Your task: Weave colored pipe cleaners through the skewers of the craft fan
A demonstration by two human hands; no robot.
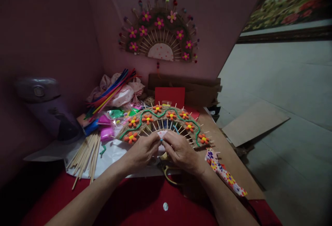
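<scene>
A handmade fan (166,115) of twine and wooden sticks stands before me, trimmed with orange flowers and a wavy green strip. My left hand (147,150) and my right hand (180,151) meet at its pale base, thumbs and fingers pinched together. Between the fingertips shows a tiny light-blue bit (161,140). A light-blue pipe cleaner (176,129) sticks up past my right hand, and the bit looks like part of it. The palms hide most of the base. Gold-handled scissors (169,177) lie just below the hands.
Wooden sticks (85,155) and a tumbler (49,108) are at left. Behind lie coloured pipe cleaners (116,91) and clay packets (106,134). A patterned cloth strip (225,174) rests on cardboard (233,160) at right. Another decorated fan (160,51) hangs on the wall.
</scene>
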